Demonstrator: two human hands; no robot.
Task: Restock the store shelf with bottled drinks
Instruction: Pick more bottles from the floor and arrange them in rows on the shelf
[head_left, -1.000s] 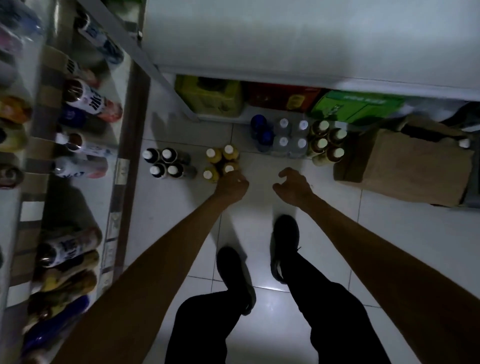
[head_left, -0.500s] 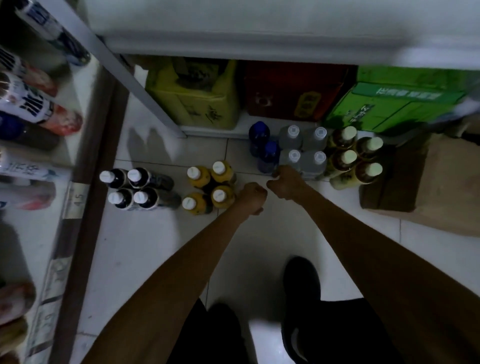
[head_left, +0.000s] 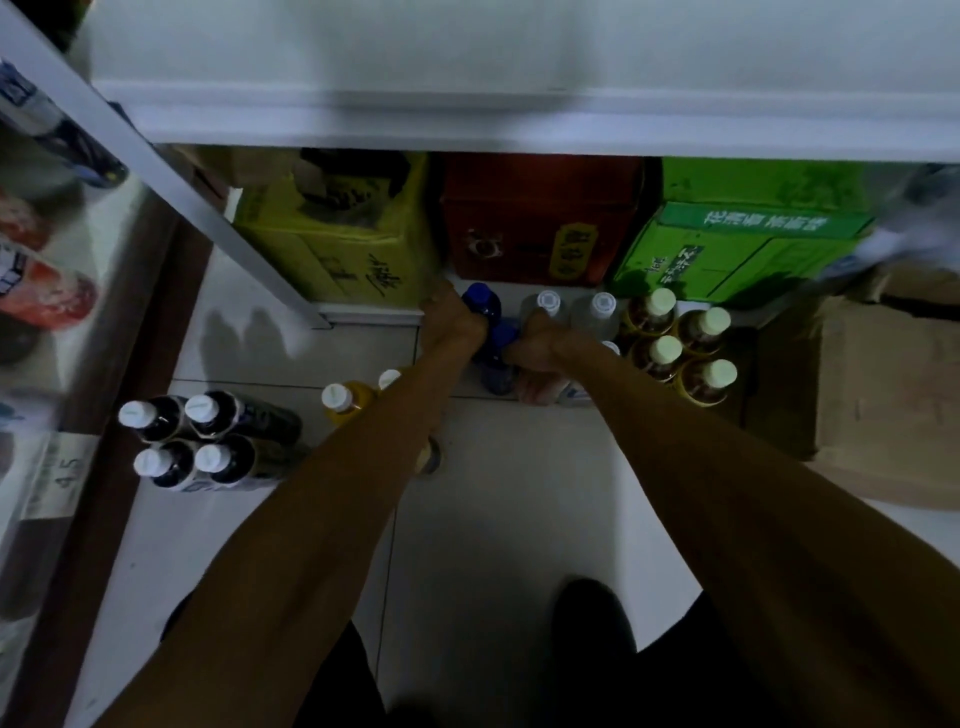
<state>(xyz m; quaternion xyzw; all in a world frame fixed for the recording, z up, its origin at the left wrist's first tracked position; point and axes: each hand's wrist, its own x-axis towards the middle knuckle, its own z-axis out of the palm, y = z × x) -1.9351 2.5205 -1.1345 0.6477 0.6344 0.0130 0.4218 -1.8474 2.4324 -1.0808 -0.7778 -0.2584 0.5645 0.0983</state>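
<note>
Two blue bottles stand at the far edge of the floor (head_left: 493, 499), beside clear bottles (head_left: 597, 314). The left hand (head_left: 449, 318) curls round the far blue bottle (head_left: 483, 302). The right hand (head_left: 540, 344) touches the near blue bottle (head_left: 498, 371); its grip is unclear.

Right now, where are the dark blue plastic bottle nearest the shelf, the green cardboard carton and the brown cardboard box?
Dark blue plastic bottle (head_left: 484, 300): head view, its blue cap.
Green cardboard carton (head_left: 743, 252): head view, its printed face.
Brown cardboard box (head_left: 893, 395): head view, its bare top face.
</note>
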